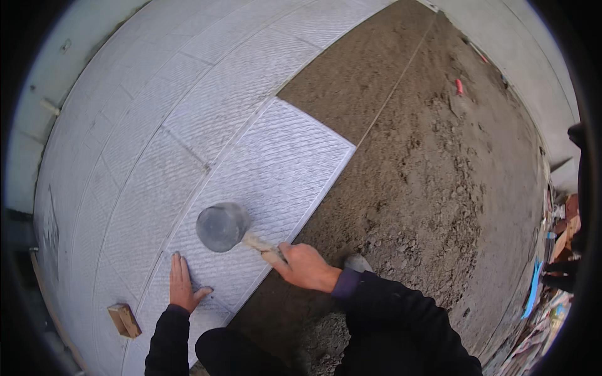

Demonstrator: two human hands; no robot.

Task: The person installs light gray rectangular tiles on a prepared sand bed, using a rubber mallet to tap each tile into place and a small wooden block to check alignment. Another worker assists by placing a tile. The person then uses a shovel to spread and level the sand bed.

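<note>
the right hand (306, 267) grips a grey round-headed mallet (219, 227), left of centre. the left hand (182, 285), thumb spread, lies at the lower edge of a whitish, ribbed, rectangular slab (282, 160) mid-frame.

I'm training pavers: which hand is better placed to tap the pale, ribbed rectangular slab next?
Probably the right hand: it grips the grey round-headed mallet, whose head is over the pale ribbed slab. The left hand, palm down, holds no tool.

The right hand (307, 268) hides the grip end of a grey, round-headed mallet (221, 227); well beyond that hand, a tiny red object (459, 87) cannot be identified.
</note>
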